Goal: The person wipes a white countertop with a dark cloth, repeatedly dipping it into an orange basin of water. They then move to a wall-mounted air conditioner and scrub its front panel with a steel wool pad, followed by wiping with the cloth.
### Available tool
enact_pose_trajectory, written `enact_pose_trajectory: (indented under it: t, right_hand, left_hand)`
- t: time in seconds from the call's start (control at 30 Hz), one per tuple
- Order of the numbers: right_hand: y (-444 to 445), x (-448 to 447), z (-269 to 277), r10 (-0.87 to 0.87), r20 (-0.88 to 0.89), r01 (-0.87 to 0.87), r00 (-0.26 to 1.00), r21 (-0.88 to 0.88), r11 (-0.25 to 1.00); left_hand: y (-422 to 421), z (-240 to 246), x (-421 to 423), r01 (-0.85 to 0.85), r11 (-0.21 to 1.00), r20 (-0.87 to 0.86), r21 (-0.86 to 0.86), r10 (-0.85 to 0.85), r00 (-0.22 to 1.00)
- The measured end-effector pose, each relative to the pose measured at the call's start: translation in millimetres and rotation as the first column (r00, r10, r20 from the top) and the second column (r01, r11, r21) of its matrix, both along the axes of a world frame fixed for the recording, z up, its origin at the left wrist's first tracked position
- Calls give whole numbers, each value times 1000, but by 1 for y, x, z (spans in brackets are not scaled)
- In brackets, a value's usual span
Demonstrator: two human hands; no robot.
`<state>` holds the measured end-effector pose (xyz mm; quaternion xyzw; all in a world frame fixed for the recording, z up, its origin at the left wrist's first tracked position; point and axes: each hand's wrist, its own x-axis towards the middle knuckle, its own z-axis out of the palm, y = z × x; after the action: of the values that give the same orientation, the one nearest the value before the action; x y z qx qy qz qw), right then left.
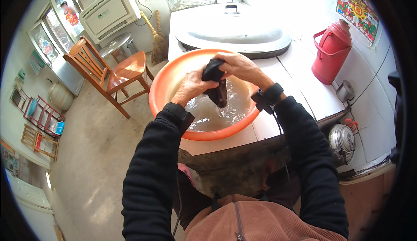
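Note:
An orange plastic basin [208, 136] holds cloudy, rippling water. Above the water, both hands grip a wet black cloth item [213, 70], perhaps a sock, whose darker lower end hangs down to the surface. My left hand [192, 86] holds it from the left with the thumb across its front. On the upper right, my right hand [239, 65] has its fingers closed on the bunched top. A black band with a small device and a cable is on my right wrist. The cloth and fingers hide part of the basin's far inner wall.
Behind the basin, a large metal lid [233, 34] lies on the white tiled counter [293, 78]. A red thermos flask [333, 53], a metal cup [344, 91] and a metal kettle [341, 138] are at right. A wooden chair [127, 70] stands left, near brooms [159, 45].

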<state>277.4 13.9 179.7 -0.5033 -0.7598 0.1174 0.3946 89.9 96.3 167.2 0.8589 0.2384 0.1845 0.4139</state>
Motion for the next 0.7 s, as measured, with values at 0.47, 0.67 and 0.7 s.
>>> enact_pose_trajectory:
  t: [0.47,0.67,0.7]
  right_hand:
    - [-40,-12,-59,323,644,198,694,-601,774]
    - [-37,-5,-29,0,463,59,886,-113,992]
    - [-36,-4,-22,8,343,14,939,-61,998]
  left_hand:
    - [-10,-10,-44,-53,997,-96,64,59,994]
    - [-65,-15,-42,-203,855,218,-477,339,915]
    - [-73,-18,-38,-138,816,289,-561,350,891]
